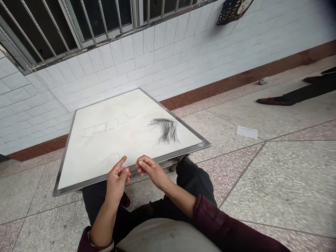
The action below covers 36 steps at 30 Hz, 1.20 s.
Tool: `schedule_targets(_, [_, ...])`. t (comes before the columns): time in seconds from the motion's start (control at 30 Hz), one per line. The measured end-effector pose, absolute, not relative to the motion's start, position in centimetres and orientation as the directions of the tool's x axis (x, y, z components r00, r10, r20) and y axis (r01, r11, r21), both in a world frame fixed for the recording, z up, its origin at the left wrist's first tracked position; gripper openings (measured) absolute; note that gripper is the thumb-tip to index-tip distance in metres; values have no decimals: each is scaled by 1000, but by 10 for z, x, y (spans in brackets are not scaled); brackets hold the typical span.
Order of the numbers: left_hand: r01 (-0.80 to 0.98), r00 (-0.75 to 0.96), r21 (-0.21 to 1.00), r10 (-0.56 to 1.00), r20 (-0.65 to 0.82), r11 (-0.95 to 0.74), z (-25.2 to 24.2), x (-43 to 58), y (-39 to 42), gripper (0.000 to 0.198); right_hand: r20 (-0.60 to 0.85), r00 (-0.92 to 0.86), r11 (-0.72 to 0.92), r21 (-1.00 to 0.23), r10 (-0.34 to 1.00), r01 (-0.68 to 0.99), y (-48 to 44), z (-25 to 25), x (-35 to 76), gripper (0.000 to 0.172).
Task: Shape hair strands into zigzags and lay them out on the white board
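My left hand is closed in a pinch at the near edge of a white-topped table with a metal rim. A thin dark wire rises from its fingers and curves off to the left. My right hand is also pinched, just to the right, and a faint stretch of the wire seems to run between the two hands. Farther back on the left lie several wires bent into zigzags, set out in a row. A loose pile of dark straight wires rests on the table's right side.
A white tiled wall with a barred window stands behind the table. On the terrazzo floor to the right lie a white paper and a roundish lump. Another person's dark shoe and leg show at far right.
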<state>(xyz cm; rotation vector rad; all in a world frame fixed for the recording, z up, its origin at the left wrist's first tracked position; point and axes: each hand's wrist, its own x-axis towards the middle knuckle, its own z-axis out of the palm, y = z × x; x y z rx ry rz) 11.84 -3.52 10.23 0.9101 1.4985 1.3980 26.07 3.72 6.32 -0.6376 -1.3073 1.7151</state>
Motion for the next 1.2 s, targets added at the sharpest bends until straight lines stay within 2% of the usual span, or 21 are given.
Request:
schedule_targets(0.33, [-59,-355,995,930,-95,79,102,117,-37,61,167,-471,5,-945,866,-326,36,61,262,26])
schedule_targets(0.5, [-67,-366,995,926,-94,75,105,117,-38,63,146,-443,-32,-929,885,-370,39,53,262,24])
schedule_targets(0.73, [-57,-352,995,931,-92,77,106,115,-40,61,146,-557,-91,-922,818,-376,42,51,268,26])
schedule_targets(0.9, [-64,-366,997,929,-62,41,103,117,-41,58,175,-570,-49,-933,803,-356,38,58,267,22])
schedule_targets(1.2, [-77,-351,996,933,-76,52,102,125,-43,53,172,-491,-52,-911,854,-410,27,56,255,18])
